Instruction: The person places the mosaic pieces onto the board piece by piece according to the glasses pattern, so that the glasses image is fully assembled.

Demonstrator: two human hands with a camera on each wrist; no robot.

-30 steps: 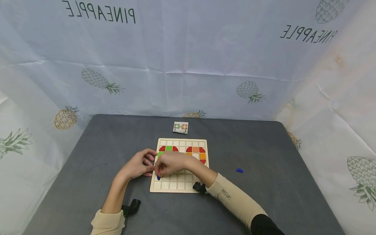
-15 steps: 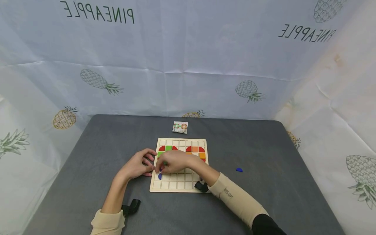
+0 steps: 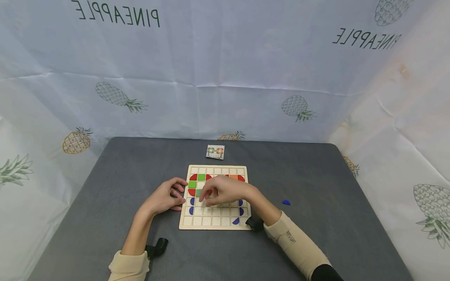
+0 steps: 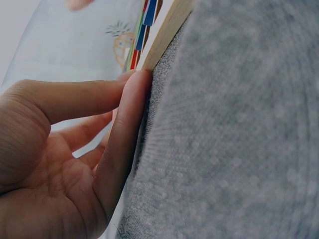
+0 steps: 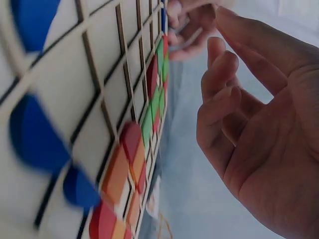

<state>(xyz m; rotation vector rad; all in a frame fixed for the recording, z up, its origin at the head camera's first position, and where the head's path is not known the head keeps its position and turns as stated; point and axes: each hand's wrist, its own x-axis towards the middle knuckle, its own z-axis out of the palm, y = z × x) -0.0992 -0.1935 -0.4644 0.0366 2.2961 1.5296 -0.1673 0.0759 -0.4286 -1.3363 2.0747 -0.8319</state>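
A wooden grid board [image 3: 216, 221] lies on the dark table, with red, green and orange pieces in its upper rows. Two blue half-round pieces [image 3: 191, 210] sit in its left column; several more blue pieces [image 3: 241, 211] are at its lower right. My left hand [image 3: 166, 198] rests at the board's left side; in the left wrist view its straight fingertips touch the board's edge [image 4: 167, 40]. Above the middle of the board hovers my right hand [image 3: 225, 190], fingers loosely bent and nothing between them, as the right wrist view also shows.
Right of the board, a single blue piece [image 3: 286, 202] lies on the table [image 3: 299, 242]. Behind the board is a small printed card [image 3: 215, 152] with a coloured grid pattern. A pineapple-print curtain [image 3: 218, 109] hangs behind the table.
My right hand has let go of a blue piece in the left column and moved right, uncovering two blue pieces there. My left hand has stayed at the board's edge.
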